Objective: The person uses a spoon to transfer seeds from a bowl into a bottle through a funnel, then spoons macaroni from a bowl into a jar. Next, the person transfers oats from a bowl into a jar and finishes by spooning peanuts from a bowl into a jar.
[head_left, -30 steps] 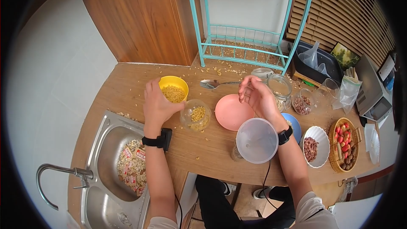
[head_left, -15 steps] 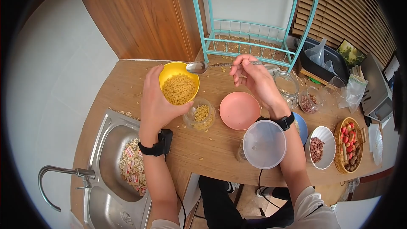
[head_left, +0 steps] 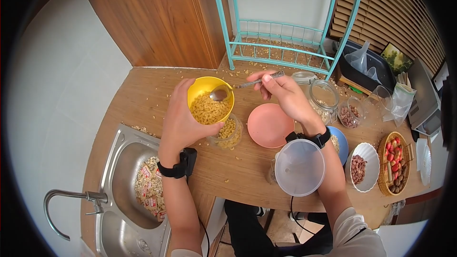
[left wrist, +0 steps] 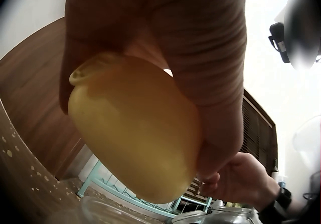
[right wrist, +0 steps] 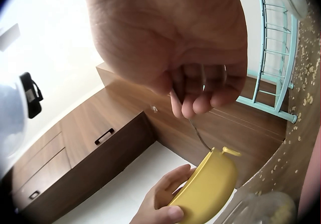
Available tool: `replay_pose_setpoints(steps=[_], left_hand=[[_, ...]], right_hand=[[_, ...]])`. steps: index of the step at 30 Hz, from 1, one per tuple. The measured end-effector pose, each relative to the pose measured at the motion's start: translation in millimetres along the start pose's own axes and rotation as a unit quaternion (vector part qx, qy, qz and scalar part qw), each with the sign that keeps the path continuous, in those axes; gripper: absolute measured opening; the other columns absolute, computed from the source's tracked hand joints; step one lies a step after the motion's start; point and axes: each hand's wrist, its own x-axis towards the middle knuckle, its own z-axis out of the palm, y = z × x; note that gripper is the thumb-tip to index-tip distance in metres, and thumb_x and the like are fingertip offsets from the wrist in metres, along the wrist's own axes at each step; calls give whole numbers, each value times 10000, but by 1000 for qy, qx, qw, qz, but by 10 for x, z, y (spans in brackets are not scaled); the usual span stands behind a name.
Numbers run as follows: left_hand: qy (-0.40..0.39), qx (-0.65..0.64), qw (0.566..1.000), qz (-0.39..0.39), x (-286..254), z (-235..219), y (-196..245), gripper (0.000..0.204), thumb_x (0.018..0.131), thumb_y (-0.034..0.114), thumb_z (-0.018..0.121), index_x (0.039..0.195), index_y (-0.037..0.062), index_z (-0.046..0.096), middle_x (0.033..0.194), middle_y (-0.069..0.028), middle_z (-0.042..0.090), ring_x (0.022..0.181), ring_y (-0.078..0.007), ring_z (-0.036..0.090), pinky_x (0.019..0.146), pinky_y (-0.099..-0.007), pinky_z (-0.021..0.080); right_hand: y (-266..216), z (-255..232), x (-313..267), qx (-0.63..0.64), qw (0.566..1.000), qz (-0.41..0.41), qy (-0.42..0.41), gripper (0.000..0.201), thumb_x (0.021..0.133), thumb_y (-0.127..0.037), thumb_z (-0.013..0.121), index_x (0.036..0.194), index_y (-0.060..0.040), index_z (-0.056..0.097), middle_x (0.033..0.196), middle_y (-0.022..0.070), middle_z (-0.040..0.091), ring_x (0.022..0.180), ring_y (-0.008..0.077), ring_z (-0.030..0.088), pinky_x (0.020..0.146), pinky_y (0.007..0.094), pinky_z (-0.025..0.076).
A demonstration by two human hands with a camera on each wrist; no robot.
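Note:
The left hand (head_left: 183, 119) grips a yellow bowl (head_left: 227, 109) of small yellow pasta, tilted, partly above a clear jar (head_left: 231, 138) that also holds pasta. In the left wrist view the bowl (left wrist: 135, 128) shows its underside, with fingers and thumb round it. The right hand (head_left: 285, 97) pinches the handle of a metal spoon (head_left: 247, 84), whose head lies inside the bowl over the pasta. In the right wrist view the spoon (right wrist: 199, 136) runs down from the curled fingers to the rim of the bowl (right wrist: 210, 189).
A pink plate (head_left: 270, 125) is right of the jar. A translucent tub (head_left: 300, 167) stands near the front edge. Farther right are a blue plate (head_left: 340, 145), a white bowl (head_left: 365, 188) and a basket (head_left: 383, 183). A sink (head_left: 119, 162) is at left, a turquoise rack (head_left: 281, 61) behind.
The right hand has picked up the spoon from the table and brought its head into the yellow bowl. The left hand has lifted the bowl, moved it right and tilted it toward the jar.

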Motion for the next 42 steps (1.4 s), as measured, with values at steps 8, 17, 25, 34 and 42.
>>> replay_pose_setpoints(steps=[8,17,25,34,42], left_hand=[[-27,-13,999,-17,15,18,3,1021,532,317,906,1369,-20,428,1390,-237,472,1301,-390,464,1074,-450,412],[-19,-2,1000,-7,12,21,-19,1009,534,312,904,1365,-13,432,1396,-229,470,1305,-394,457,1070,-453,413],[-5,12,1000,-26,-8,-17,-111,1017,525,323,907,1359,-36,447,1393,-218,484,1299,-357,484,1087,-418,398],[11,25,999,-30,-35,-86,-227,1003,545,329,899,1360,-39,444,1374,-220,487,1277,-359,493,1077,-412,407],[20,38,998,-39,-57,-150,-275,1001,547,320,901,1364,-32,442,1359,-215,499,1253,-354,511,1059,-408,423]], right_hand=[[147,78,46,41,998,30,-19,377,1073,-337,456,1128,-55,700,908,-25,607,782,79,513,756,249,456],[164,182,60,170,981,89,23,345,1074,-279,444,1088,-17,669,888,0,621,778,83,554,745,238,473],[92,120,50,258,962,79,45,328,1078,-230,422,1098,14,642,916,25,626,805,92,560,746,246,474],[72,56,52,289,955,44,52,323,1072,-209,425,1095,34,637,891,58,650,766,112,573,726,262,488],[44,30,37,317,946,47,51,312,1064,-192,423,1068,34,638,875,72,661,745,122,572,705,272,485]])
